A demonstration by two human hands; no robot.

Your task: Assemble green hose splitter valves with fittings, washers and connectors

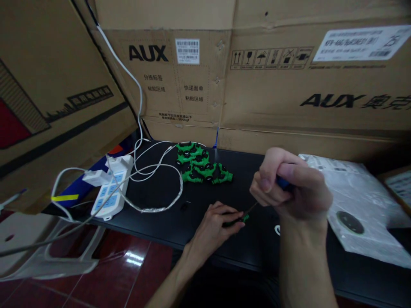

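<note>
My left hand (pixel 221 220) is closed near the front edge of the black table. Its fingers pinch a small green and black plastic piece (pixel 245 218), mostly covered by the hand. Raised to the right, my right hand (pixel 287 184) is wrapped round the blue handle (pixel 282 183) of a screwdriver. The thin metal shaft (pixel 252 208) slants down and left to the green piece at my left fingertips; its tip is hard to make out. Behind my hands lies a heap of green plastic fittings (pixel 201 164) with black parts, resembling hose splitters.
A white power strip (pixel 111 188) with plugs and looping white cables (pixel 180 188) occupies the left. Plastic packaging (pixel 362 209) with a dark round disc (pixel 350 222) lies right. A small white ring (pixel 278 230) sits beside my right forearm. Large cardboard boxes (pixel 192 119) wall the back.
</note>
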